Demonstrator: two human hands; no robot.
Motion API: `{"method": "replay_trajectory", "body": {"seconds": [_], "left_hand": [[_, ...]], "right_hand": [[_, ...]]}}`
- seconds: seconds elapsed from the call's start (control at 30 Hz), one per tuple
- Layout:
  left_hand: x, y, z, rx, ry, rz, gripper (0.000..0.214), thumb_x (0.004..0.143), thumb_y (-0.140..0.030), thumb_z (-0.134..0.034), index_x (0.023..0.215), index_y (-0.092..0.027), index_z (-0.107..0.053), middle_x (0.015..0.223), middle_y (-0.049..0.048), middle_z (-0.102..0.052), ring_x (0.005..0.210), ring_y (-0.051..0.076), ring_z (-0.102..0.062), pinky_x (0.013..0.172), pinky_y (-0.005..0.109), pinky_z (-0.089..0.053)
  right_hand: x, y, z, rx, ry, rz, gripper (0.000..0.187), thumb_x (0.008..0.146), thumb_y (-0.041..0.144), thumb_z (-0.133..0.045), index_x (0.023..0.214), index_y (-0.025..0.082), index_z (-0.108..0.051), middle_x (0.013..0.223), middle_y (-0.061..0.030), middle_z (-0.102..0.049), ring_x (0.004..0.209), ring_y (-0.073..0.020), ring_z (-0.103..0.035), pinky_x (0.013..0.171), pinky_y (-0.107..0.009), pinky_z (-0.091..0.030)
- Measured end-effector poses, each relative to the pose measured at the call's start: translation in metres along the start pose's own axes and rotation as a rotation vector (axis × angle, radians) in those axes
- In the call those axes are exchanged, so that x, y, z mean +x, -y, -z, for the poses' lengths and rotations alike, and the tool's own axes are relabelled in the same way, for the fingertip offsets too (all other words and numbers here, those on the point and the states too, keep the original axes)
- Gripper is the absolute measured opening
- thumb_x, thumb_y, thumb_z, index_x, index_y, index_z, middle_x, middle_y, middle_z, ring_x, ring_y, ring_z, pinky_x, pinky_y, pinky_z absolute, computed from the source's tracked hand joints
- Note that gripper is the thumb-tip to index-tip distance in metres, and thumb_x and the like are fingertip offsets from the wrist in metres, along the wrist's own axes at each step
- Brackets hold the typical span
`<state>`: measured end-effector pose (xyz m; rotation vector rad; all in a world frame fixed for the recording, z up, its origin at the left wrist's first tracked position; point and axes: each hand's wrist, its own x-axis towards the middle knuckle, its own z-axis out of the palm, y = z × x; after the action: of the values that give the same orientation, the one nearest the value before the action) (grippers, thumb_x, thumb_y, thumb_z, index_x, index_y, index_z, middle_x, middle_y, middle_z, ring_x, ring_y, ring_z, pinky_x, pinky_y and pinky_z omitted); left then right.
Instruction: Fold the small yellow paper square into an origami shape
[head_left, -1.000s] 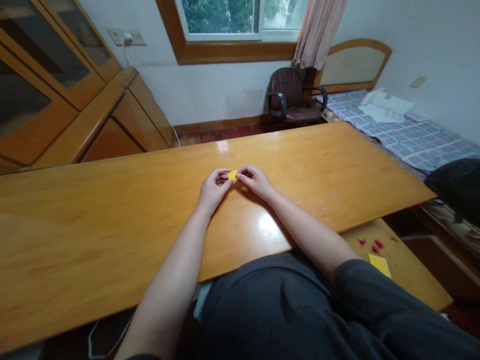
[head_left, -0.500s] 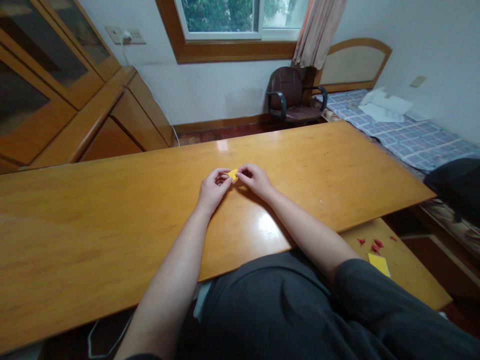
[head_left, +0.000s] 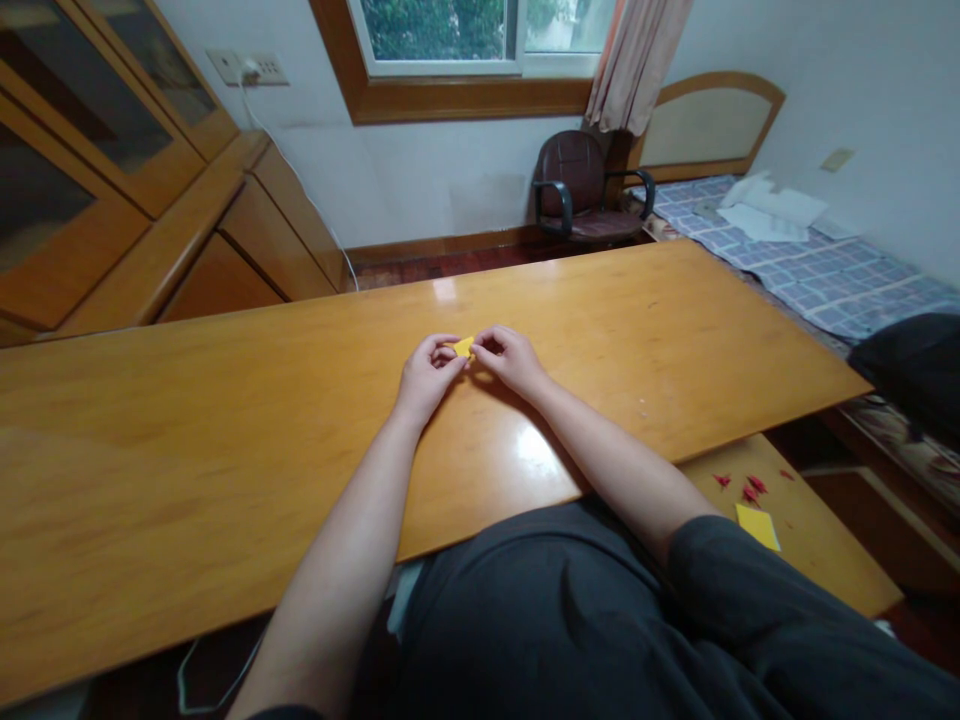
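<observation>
Yellow paper (head_left: pixel 463 348) barely shifted, upper edge rising rightward, long axis unclear

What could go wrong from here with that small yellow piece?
The yellow piece is small and held at the fingertips of the left hand and right hand, so it may slip or crease. The table looks glossy, so a dropped piece might slide. On the lower board, red pieces appear near the right sleeve; a bump might scatter them.

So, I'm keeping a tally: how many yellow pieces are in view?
2: a small yellow piece, held between the left hand and right hand over the table; and a flat yellow piece on the lower board, near the red pieces. Others could be hidden beneath it.
</observation>
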<state>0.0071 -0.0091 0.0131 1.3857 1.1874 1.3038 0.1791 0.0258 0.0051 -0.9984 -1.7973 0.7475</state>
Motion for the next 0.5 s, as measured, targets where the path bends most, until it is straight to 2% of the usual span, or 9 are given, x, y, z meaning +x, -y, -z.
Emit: {"method": "replay_trajectory", "body": {"seconds": [0.23,0.5], "left_hand": [[-0.0011,-0.0012,0.0016,-0.083,0.02,0.056,0.039,0.069,-0.03,-0.076,0.103,-0.018,-0.061,0.07,-0.0046,-0.064,0.072,0.016,-0.071,0.079,0.03,-0.055],[-0.0022,-0.0006,0.0027,-0.143,0.027,0.109,0.037,0.075,-0.036,-0.07,0.105,-0.017,-0.06,0.074,-0.0013,-0.066,0.071,0.017,-0.07,0.07,0.03,-0.057]], "right_hand": [[0.0007,-0.0014,-0.0001,0.006,-0.014,0.0,0.013,0.084,0.031,-0.064,0.079,0.019,-0.065,0.081,-0.0028,-0.068,0.073,-0.0152,-0.059,0.071,-0.028,-0.047],[0.0011,-0.0005,0.0001,0.014,-0.003,-0.007,0.014,0.084,0.031,-0.064,0.08,0.018,-0.066,0.081,-0.0028,-0.068,0.073,-0.0147,-0.059,0.07,-0.028,-0.046]]}}
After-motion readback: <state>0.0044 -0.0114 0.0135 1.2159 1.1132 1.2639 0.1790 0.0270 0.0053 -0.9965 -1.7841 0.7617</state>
